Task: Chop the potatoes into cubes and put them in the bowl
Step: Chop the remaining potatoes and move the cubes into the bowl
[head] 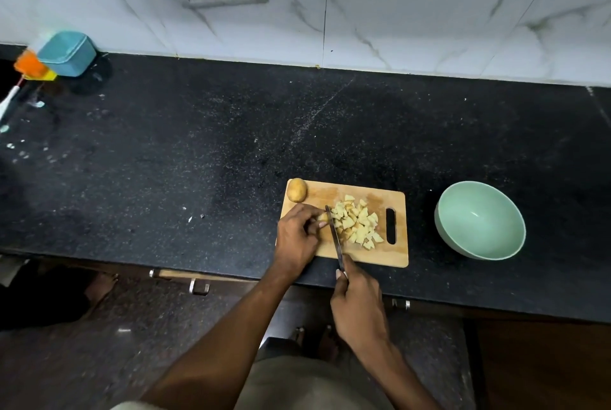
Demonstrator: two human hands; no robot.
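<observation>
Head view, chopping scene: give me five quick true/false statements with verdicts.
1. The bowl holds potato cubes. False: it is empty; the cubes lie on the cutting board.
2. The right hand holds the knife. True.
3. A whole potato sits at the board's far left corner. True.
4. The left hand rests on the counter. False: it holds a potato piece on the board.
5. The bowl sits left of the board. False: right.

No legible text, no labels, no brand marks, no numbers, no signs on any surface or object in the head view
</observation>
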